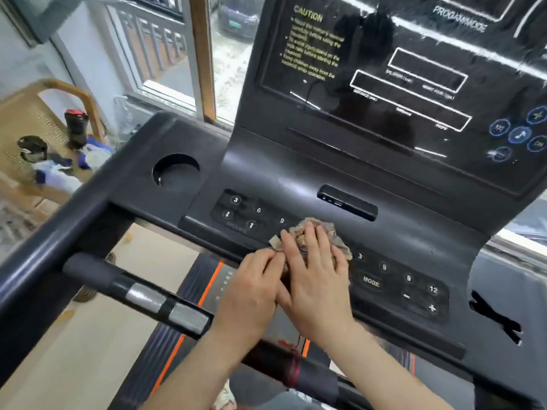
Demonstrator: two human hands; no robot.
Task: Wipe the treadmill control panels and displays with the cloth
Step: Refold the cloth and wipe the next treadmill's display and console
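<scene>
— Behind everything, what fills the upper left of the frame?

— Daylight through a large window with a wooden post [202, 54], and a tan woven chair [26, 119] at the left edge holding dark bottles.

— And the machine?

— A dark grey plastic treadmill console [296, 173] spans the frame. Its glossy black display [414, 69] with yellow caution text sits upper right; a round cup holder [175, 172] lies left of centre. Below are the left black keypad [251, 214] with white numbers and the right black keypad [408, 285] marked MODE.

— Where's the cloth?

— The crumpled brown cloth [322, 232] lies on the console between the two keypads. The right hand [313, 273] is spread flat, pressing it down. The left hand [254, 279] touches beside it, fingers curled, pinching the cloth's near edge.
</scene>
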